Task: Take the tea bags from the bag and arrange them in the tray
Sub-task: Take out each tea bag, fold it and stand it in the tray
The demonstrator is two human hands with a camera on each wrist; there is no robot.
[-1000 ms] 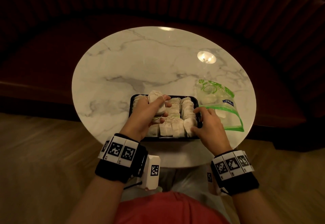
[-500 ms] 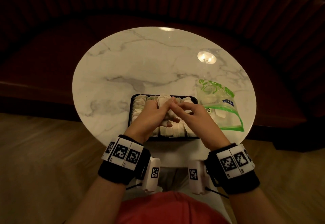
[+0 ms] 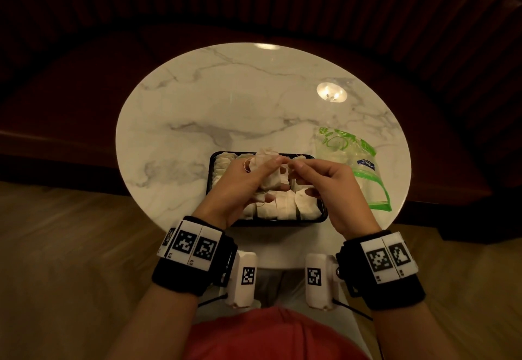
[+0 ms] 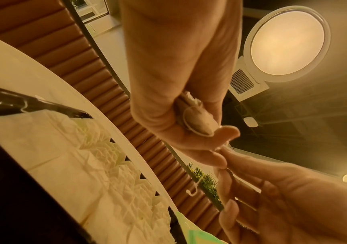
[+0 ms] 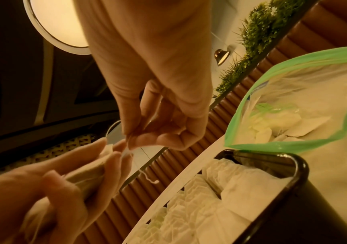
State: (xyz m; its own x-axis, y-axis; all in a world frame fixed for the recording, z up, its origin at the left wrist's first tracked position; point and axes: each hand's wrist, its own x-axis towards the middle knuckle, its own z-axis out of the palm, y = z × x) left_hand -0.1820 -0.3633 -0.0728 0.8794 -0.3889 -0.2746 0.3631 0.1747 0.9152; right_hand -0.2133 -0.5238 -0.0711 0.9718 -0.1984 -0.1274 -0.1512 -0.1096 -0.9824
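Note:
My left hand (image 3: 268,168) holds a white tea bag (image 3: 265,173) above the black tray (image 3: 323,212). The bag is folded between thumb and fingers in the left wrist view, tea bag (image 4: 196,118). My right hand (image 3: 295,165) meets it fingertip to fingertip and pinches the bag's thin string (image 5: 145,175), whose loose end dangles. Rows of tea bags (image 3: 285,207) stand packed in the tray. The clear zip bag with green print (image 3: 353,161) lies right of the tray, mouth open towards me, with several tea bags inside (image 5: 272,125).
The tray sits near the front edge of a round marble table (image 3: 226,105). A dark red padded bench (image 3: 84,91) curves round the far side. Wooden floor lies to both sides below the table.
My right hand has left the tray's right edge and come to the left hand, taking the string. The left hand has kept the tea bag and lifted it slightly over the tray.

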